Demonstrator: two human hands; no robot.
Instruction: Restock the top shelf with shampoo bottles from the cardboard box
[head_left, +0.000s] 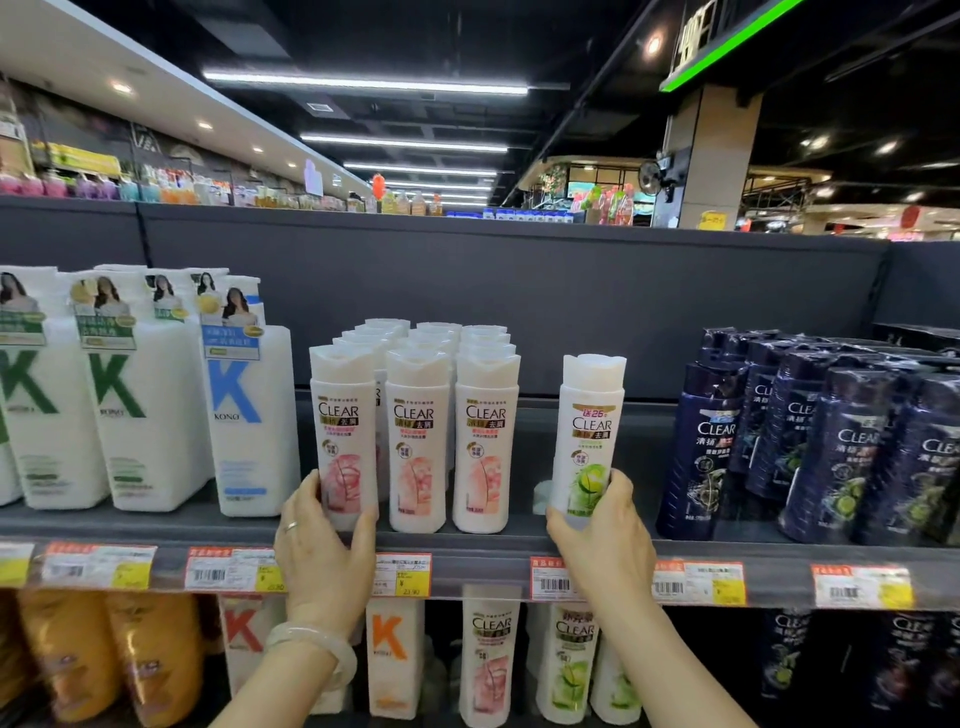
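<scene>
We have both hands up at the top shelf (519, 545), working along its front edge. Our left hand (322, 540), with a ring on one finger and a pale bangle (317, 649) at the wrist, curls round the base of the pink-flowered CLEAR bottle (344, 436) at the left end of the front row — thumb on one side, fingers on the other. Two more white CLEAR bottles with pink flower art stand upright just beside it, and further rows of white caps fill in behind them toward the shelf's back panel.

Our right hand (602, 525) grips the bottom of a green-lime CLEAR bottle (589, 436) — upright, alone in the gap, its label bearing a red band with "25". To its right, toward the shelf's right end, stand dark navy CLEAR bottles (810, 441). At the left end stand big white KONO pump bottles (145, 405) with a green or blue K. Price tags (402, 574) run along the shelf lip; one reads 23.90.
</scene>
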